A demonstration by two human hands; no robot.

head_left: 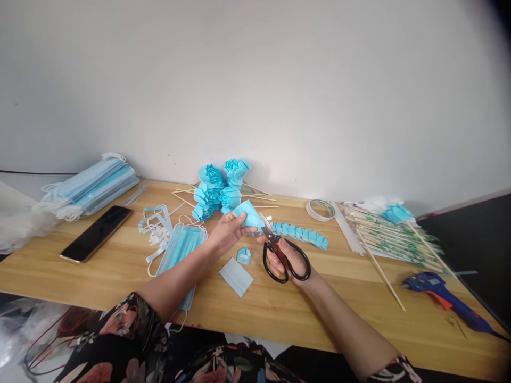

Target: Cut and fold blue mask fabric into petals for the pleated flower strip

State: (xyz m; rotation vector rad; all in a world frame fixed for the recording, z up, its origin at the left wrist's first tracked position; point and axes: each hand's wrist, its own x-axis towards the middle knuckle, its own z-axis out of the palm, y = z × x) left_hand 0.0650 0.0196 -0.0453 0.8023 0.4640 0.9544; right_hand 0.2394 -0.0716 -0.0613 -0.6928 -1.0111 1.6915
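Observation:
In the middle of the head view, my left hand (227,232) pinches a folded piece of light blue mask fabric (249,214). Black-handled scissors (275,242) are in my right hand (293,258), their blades beside the right edge of the fabric. Whether the blades touch it I cannot tell. Below my hands lie a small blue cut piece (244,256) and a pale square of fabric (236,277). A row of blue cut petals (305,234) stretches to the right behind the scissors. Opened blue face masks (181,247) lie partly under my left forearm.
Blue fabric flowers on sticks (209,191) lie at the back. Stacked masks (93,183) and a phone (96,234) are at left. Tape (320,209), wrapped chopsticks (395,239) and a blue glue gun (447,298) are at right. White scraps (158,235) lie by the masks.

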